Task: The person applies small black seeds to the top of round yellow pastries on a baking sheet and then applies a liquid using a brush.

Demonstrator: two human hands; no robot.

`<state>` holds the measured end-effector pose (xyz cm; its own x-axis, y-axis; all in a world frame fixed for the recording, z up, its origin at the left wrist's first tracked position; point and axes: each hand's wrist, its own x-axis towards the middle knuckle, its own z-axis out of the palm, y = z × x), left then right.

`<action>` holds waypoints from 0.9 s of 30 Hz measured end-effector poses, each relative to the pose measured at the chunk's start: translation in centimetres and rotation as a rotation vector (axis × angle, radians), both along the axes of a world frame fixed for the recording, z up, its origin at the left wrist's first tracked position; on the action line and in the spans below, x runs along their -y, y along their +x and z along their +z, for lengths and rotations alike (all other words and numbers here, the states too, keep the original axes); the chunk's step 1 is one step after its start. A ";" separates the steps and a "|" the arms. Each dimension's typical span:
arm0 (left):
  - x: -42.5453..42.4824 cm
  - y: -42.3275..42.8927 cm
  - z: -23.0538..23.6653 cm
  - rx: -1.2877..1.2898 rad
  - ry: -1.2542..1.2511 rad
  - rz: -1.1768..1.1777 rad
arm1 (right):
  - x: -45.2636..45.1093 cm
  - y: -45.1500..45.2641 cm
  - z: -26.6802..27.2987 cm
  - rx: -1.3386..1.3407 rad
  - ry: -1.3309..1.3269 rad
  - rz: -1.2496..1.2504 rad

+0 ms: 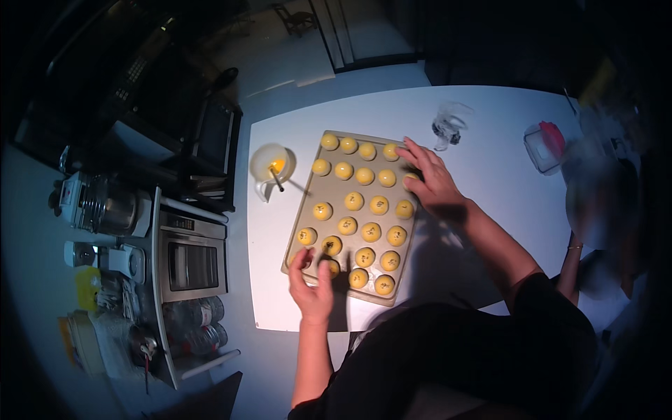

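Note:
A beige metal baking tray [336, 191] lies at a slant on the white table, with several rows of round yellow dough balls on it. Toward the far end, the balls [365, 176] are glossy and plain; nearer ones [371, 231] carry dark specks on top. My left hand [311, 294] hovers at the tray's near left corner, finger and thumb apart, partly covering two balls. Over the far right edge is my right hand [433, 181], fingers spread, its thumb at one ball and fingertips beside another. Whether either hand touches the tray is unclear.
Left of the tray stands a white cup [270, 163] with yellow liquid and a utensil in it. A crumpled clear plastic bag [449, 126] and a clear container [543, 149] lie farther right. Another person's arm [569, 268] is at the right. A shelf holds an oven [191, 260].

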<state>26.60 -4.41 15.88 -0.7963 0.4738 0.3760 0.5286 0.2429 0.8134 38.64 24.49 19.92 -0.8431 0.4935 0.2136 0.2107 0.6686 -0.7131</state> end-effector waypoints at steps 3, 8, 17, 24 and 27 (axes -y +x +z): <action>0.5 -5.8 -1.4 0.021 0.005 0.116 | 1.0 -5.5 1.3 0.025 0.123 0.105; -0.4 -15.4 -3.3 -0.010 -0.153 0.207 | 2.2 -17.3 -0.6 0.128 0.260 0.220; -4.8 -22.7 -4.6 -0.345 -0.263 0.039 | 3.6 -28.4 -2.7 0.383 0.322 0.259; -8.3 -21.8 -3.8 -0.311 -0.197 -0.269 | 3.3 -29.0 -3.8 0.219 0.068 0.110; -8.8 -23.1 -3.8 -0.286 -0.123 -0.274 | 3.4 -28.7 -3.3 0.153 -0.040 0.091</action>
